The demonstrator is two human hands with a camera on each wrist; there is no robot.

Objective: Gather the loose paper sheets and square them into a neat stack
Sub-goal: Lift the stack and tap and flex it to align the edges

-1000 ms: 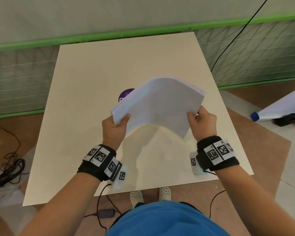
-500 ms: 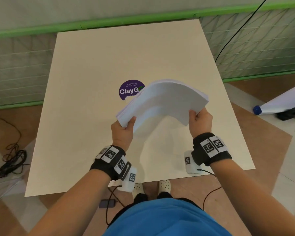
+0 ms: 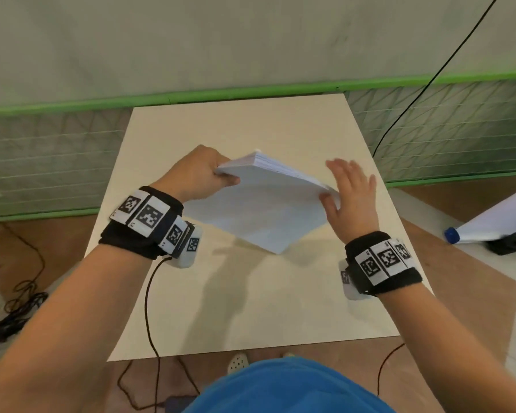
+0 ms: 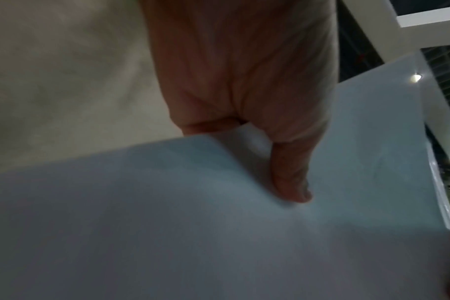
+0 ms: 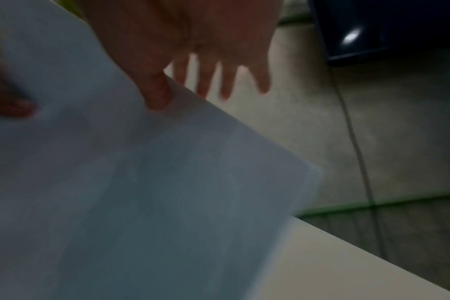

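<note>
A thick stack of white paper hangs tilted over the cream table, its lowest corner pointing down close to the tabletop. My left hand grips the stack's far-left corner, thumb on the near face of the paper and fingers behind it. My right hand is at the right edge with its fingers straight and spread past the edge. Its thumb presses on the paper. The sheets' edges look close to aligned.
A black cable runs from my left wristband over the table's front edge. More cables lie on the floor at the left. A rolled white sheet with a blue cap lies at the right. A green mesh fence runs behind the table.
The stack was arched between both gripping hands; now it is flat and turned corner-down. My left hand moved to the far corner, my right hand opened its fingers along the edge. The purple sticker is hidden.
</note>
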